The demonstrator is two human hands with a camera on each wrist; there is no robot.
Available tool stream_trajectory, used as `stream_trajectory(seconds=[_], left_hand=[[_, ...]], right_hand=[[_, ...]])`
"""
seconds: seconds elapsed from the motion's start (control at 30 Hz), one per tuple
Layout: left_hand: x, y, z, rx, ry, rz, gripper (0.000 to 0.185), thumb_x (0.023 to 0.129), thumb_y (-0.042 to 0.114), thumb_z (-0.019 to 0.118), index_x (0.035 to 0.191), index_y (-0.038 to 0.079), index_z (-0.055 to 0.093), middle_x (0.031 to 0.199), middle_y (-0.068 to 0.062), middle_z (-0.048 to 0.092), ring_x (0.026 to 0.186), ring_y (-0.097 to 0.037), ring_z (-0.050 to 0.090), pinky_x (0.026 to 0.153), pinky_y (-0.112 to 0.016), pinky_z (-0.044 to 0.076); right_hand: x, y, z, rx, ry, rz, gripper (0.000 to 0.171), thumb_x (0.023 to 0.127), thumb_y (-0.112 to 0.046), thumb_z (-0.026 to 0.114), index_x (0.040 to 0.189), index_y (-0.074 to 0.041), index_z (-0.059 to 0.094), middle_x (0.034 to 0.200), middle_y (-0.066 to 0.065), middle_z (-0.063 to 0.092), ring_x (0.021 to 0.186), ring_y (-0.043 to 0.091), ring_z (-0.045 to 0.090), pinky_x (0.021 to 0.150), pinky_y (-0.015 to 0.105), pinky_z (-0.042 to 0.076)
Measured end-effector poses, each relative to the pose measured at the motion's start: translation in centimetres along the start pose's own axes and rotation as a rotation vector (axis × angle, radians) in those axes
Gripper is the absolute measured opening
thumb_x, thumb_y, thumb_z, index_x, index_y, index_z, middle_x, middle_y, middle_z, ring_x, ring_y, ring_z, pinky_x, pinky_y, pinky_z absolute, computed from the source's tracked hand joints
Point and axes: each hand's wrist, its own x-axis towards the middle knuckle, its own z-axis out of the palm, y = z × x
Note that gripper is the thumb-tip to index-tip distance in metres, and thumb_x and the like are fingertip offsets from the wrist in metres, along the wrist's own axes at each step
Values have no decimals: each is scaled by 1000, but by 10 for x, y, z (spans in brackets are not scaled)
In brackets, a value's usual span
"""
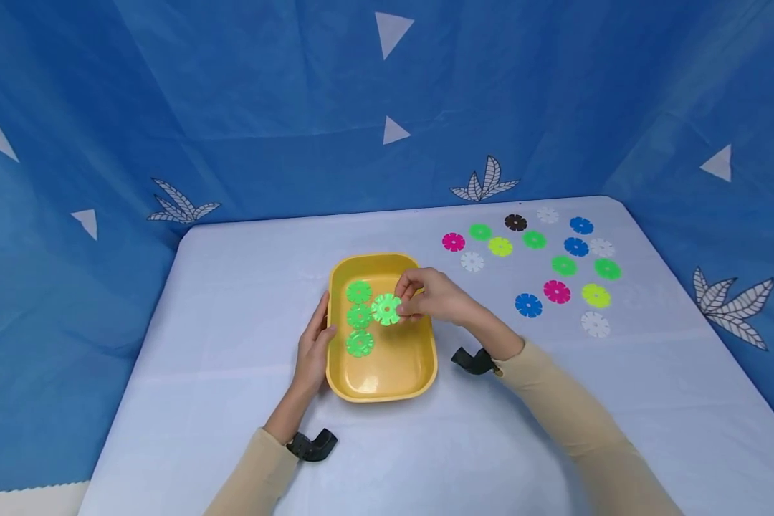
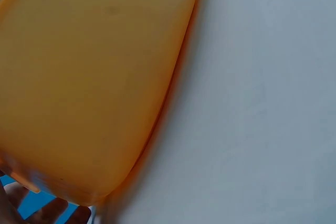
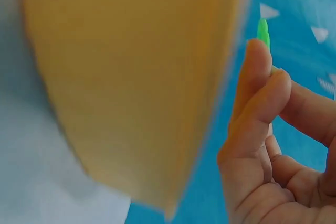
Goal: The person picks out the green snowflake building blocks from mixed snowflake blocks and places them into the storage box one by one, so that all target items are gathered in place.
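A yellow plastic tray [image 1: 380, 376] rests on the white table in the head view. My left hand [image 1: 312, 351] holds its left wall, fingers along the outside and thumb at the rim; some left fingers [image 2: 50, 211] show at the bottom corner of the left wrist view. My right hand [image 1: 428, 294] pinches a notched green plastic disc [image 1: 386, 309] over the tray, between thumb and fingertips. That disc [image 3: 264, 32] appears edge-on in the right wrist view. Inside the tray, three more green discs [image 1: 359, 292] lie in a column near the left wall.
Several notched discs lie spread on the table at the right: pink [image 1: 557, 292], blue [image 1: 528, 305], white [image 1: 595, 324], yellow [image 1: 596, 295], green [image 1: 608, 269] and brown [image 1: 515, 222]. A blue cloth [image 1: 309, 107] hangs behind the white tabletop [image 1: 232, 301].
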Motion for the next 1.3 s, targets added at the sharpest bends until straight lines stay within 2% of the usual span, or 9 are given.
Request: stream_trajectory(seconds=[0.13,0.33,0.63,0.87,1.3], left_hand=[[0,0,1,-7,-3,-1,59,102,8,37,157,21,23,163,3,20,148,-22,26,104,-6,31],[0,-1,0,-13,-9,9,59,102,8,37,157,23,23,163,4,20,149,-19,23,106,-6,29],[0,0,0,-17,-7,13,58,102,8,36,157,22,23,163,3,20,148,-20,24,105,-6,30],[-1,0,0,-28,-11,24,58,102,8,37,157,20,22,163,1,20,148,-21,24,104,-6,32],[-1,0,0,-20,-5,14,58,102,8,37,157,22,23,162,2,22,147,-22,27,102,-6,33]], right_hand=[[5,-2,23,-53,-90,19,16,83,2,72,94,-1,60,80,10,58,72,32,69,70,39,59],[7,5,50,-84,-219,8,13,83,9,66,90,-1,60,73,9,60,68,29,72,63,36,59],[9,16,69,-124,-300,49,11,84,6,68,87,-1,61,69,8,65,60,21,71,56,30,57],[5,18,74,-117,-293,58,9,83,6,68,86,1,61,66,11,68,59,26,71,55,31,57],[5,18,78,-182,-269,47,11,82,4,71,82,-1,61,62,8,69,56,25,69,53,30,57]])
